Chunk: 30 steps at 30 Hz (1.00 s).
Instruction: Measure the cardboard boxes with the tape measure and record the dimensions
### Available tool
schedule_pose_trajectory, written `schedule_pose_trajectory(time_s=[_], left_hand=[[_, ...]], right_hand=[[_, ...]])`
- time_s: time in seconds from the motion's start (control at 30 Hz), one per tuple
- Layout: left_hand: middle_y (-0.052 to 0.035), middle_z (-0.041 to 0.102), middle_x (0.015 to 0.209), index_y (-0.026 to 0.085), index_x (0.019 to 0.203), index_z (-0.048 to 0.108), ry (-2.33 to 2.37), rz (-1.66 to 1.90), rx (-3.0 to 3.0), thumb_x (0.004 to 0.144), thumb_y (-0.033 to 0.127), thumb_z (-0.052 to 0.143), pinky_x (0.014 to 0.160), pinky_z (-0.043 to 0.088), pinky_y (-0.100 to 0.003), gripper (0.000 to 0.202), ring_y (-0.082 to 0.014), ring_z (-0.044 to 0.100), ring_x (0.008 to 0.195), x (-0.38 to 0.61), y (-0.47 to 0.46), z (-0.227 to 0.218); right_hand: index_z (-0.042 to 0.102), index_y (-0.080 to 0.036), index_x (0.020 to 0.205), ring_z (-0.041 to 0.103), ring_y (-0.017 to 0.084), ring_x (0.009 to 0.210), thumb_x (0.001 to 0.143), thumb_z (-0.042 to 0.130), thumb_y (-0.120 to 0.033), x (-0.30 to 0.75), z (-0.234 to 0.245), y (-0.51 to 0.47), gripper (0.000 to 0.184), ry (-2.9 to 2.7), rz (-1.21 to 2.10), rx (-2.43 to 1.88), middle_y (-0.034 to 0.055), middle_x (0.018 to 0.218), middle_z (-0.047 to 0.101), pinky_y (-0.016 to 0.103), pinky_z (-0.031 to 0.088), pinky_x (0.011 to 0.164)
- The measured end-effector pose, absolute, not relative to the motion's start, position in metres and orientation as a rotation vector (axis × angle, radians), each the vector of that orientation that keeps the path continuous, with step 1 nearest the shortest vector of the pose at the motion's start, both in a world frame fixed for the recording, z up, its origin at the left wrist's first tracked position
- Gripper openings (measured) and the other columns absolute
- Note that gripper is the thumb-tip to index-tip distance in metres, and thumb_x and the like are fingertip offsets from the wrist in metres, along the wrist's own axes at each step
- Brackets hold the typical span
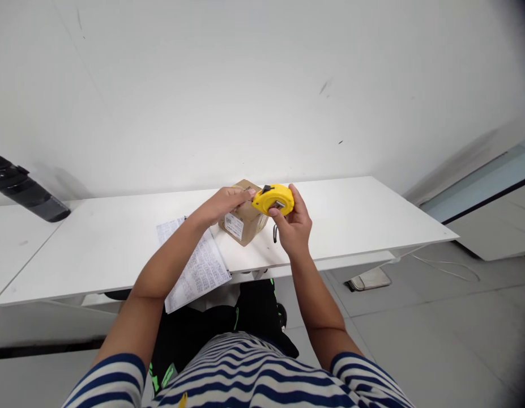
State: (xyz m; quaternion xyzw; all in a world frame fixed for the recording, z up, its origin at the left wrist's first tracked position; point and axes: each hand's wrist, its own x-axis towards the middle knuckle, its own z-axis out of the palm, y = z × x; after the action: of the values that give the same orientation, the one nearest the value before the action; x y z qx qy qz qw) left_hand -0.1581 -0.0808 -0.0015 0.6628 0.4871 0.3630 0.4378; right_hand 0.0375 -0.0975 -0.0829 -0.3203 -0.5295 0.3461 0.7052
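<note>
My right hand point(293, 224) is closed around a yellow tape measure point(274, 199), held just above a small cardboard box point(242, 222) with a white label that sits on the white table point(109, 238). My left hand point(226, 203) rests over the top of the box, with its fingertips pinched at the tape measure's near end, at what seems to be the tape's tip. A black strap point(274, 232) hangs from the tape measure below my right hand.
A printed sheet of paper point(194, 266) lies on the table under my left forearm and overhangs the front edge. A dark bottle-like object point(26, 190) lies at the far left. A white wall stands behind the table. Grey floor with a cable lies to the right.
</note>
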Motion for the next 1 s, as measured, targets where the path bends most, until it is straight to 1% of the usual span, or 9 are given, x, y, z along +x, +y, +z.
schedule_pose_trajectory(time_s=[0.1,0.2,0.27,0.37,0.47,0.6,0.77,0.9,1.0], left_hand=[[-0.0014,0.055,0.066,0.02,0.067,0.055,1.272,0.903,1.635,0.078,0.051,0.075,0.068,0.043,-0.033,0.038,-0.0147,0.052,0.065,-0.18,-0.049,0.005],[-0.0042,0.064,0.078,0.021,0.071,0.055,1.65,1.122,1.569,0.074,0.033,0.075,0.077,0.046,-0.036,0.024,-0.0195,0.059,0.077,-0.204,-0.01,0.001],[-0.0074,0.069,0.089,0.021,0.075,0.056,1.788,1.108,1.483,0.076,0.035,0.073,0.082,0.046,-0.04,0.022,-0.0234,0.063,0.085,-0.212,0.008,-0.007],[-0.0113,0.072,0.103,0.021,0.084,0.059,1.675,0.929,1.479,0.082,0.051,0.067,0.085,0.047,-0.042,0.031,-0.0271,0.066,0.091,-0.203,0.013,-0.018],[-0.0106,0.072,0.106,0.022,0.086,0.061,1.667,0.944,1.746,0.084,0.063,0.06,0.086,0.048,-0.04,0.041,-0.0288,0.064,0.097,-0.181,-0.005,-0.018],[-0.0078,0.072,0.095,0.022,0.079,0.067,1.585,0.85,2.057,0.09,0.071,0.049,0.083,0.048,-0.036,0.053,-0.0268,0.064,0.093,-0.154,-0.044,-0.005],[-0.0056,0.065,0.072,0.02,0.071,0.066,1.133,0.671,1.831,0.085,0.079,0.051,0.067,0.047,-0.031,0.063,-0.0183,0.061,0.069,-0.148,-0.077,0.008],[-0.0013,0.05,0.059,0.019,0.059,0.055,1.111,0.751,1.75,0.082,0.067,0.067,0.062,0.042,-0.031,0.055,-0.0136,0.05,0.059,-0.165,-0.063,0.012],[-0.0023,0.052,0.062,0.019,0.061,0.056,1.26,0.918,1.682,0.082,0.051,0.069,0.067,0.045,-0.033,0.041,-0.0151,0.052,0.063,-0.183,-0.028,0.009]], right_hand=[[0.056,-0.029,0.146,0.062,0.025,0.121,0.075,0.083,-0.046,0.056,-0.094,-0.104,0.078,-1.171,0.631,-0.814,0.0096,0.136,0.061,0.043,0.057,0.1],[0.057,-0.03,0.145,0.062,0.024,0.116,0.075,0.081,-0.045,0.077,-0.105,-0.105,0.075,-1.238,0.482,-0.968,0.0087,0.131,0.062,0.038,0.06,0.091],[0.057,-0.03,0.145,0.063,0.023,0.114,0.077,0.079,-0.045,0.085,-0.109,-0.104,0.073,-1.236,0.46,-1.05,0.0085,0.13,0.062,0.036,0.06,0.087],[0.059,-0.028,0.143,0.064,0.023,0.112,0.078,0.076,-0.047,0.086,-0.111,-0.1,0.069,-1.187,0.507,-1.098,0.0094,0.132,0.063,0.036,0.06,0.086],[0.062,-0.029,0.138,0.064,0.022,0.108,0.078,0.076,-0.05,0.073,-0.11,-0.096,0.065,-1.19,0.558,-1.083,0.0094,0.132,0.064,0.036,0.059,0.085],[0.052,-0.029,0.147,0.063,0.024,0.113,0.079,0.075,-0.054,0.047,-0.104,-0.091,0.076,-1.134,0.598,-0.916,0.0113,0.135,0.059,0.04,0.057,0.093],[0.039,-0.03,0.156,0.055,0.028,0.129,0.086,0.066,-0.059,0.027,-0.095,-0.086,0.08,-1.198,0.514,-0.775,0.0125,0.139,0.051,0.047,0.049,0.108],[0.043,-0.03,0.154,0.055,0.03,0.126,0.084,0.069,-0.058,0.035,-0.097,-0.088,0.08,-1.314,0.394,-0.828,0.0126,0.132,0.053,0.051,0.05,0.106],[0.046,-0.03,0.153,0.057,0.028,0.12,0.082,0.073,-0.056,0.046,-0.107,-0.096,0.081,-1.276,0.326,-0.915,0.0119,0.128,0.053,0.048,0.056,0.098]])
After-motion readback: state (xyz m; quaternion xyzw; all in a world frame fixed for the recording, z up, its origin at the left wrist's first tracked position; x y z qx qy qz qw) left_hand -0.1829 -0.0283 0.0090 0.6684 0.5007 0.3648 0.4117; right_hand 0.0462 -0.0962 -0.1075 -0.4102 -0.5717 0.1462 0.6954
